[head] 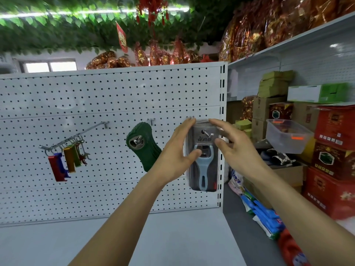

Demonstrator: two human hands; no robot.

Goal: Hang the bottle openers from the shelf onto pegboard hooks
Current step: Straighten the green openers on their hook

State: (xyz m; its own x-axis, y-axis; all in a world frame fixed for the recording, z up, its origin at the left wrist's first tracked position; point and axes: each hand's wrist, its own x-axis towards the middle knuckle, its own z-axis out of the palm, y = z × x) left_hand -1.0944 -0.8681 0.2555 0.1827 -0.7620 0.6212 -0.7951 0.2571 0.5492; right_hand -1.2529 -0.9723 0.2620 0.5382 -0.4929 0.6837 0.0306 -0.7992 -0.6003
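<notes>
Both hands are up at the right end of the white pegboard, working on a packaged bottle opener with a pale blue handle, sealed in a clear blister pack. The left hand grips the pack's left edge, its fingers over the top corner and its thumb pressing the front near the opener's metal head. The right hand pinches the upper right side, index finger along the top edge and thumb on the front. A metal hook pokes out through the hang hole near the top of the pack, so the pack sits on the hook while both hands hold it.

To the left, a dark green bottle opener hangs tilted from another peg. Further left, a long hook carries a bunch of keyring openers in red, blue, gold and green. Below the board lies a pale grey shelf. On the right stand red cartons and a clear plastic tub.
</notes>
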